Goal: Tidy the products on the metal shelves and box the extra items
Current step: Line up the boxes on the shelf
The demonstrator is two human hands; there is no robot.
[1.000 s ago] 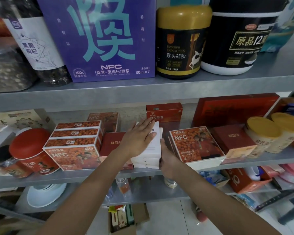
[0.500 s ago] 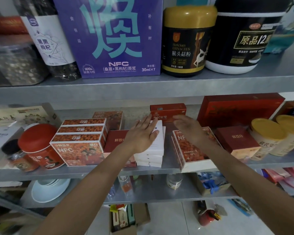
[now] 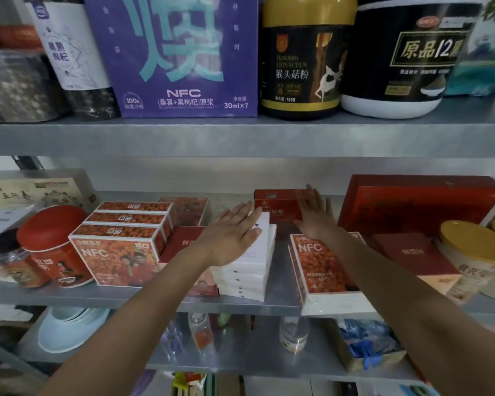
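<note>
On the middle metal shelf (image 3: 143, 295) a stack of white flat boxes (image 3: 247, 277) stands in the centre. My left hand (image 3: 230, 234) rests flat on top of that stack, fingers straight. Behind it stands a small red box (image 3: 275, 205). My right hand (image 3: 315, 212) reaches to the red box's right end with fingers straight, touching or just in front of it. An orange NFC box (image 3: 320, 270) lies under my right forearm. Left of the white stack lies a flat red box (image 3: 180, 242) and a pile of orange NFC boxes (image 3: 120, 241).
The upper shelf carries a purple NFC carton (image 3: 177, 52), a gold-lidded black jar (image 3: 303, 58) and a black tub (image 3: 403, 55). A large red gift box (image 3: 417, 204), yellow-lidded cans (image 3: 475, 258) and a red-lidded jar (image 3: 52, 247) flank the middle shelf. Bowls and bottles sit on the lower shelf.
My right hand left the white stack's side, rose over the orange NFC box and reached back to the small red box. My left hand stayed on the stack.
</note>
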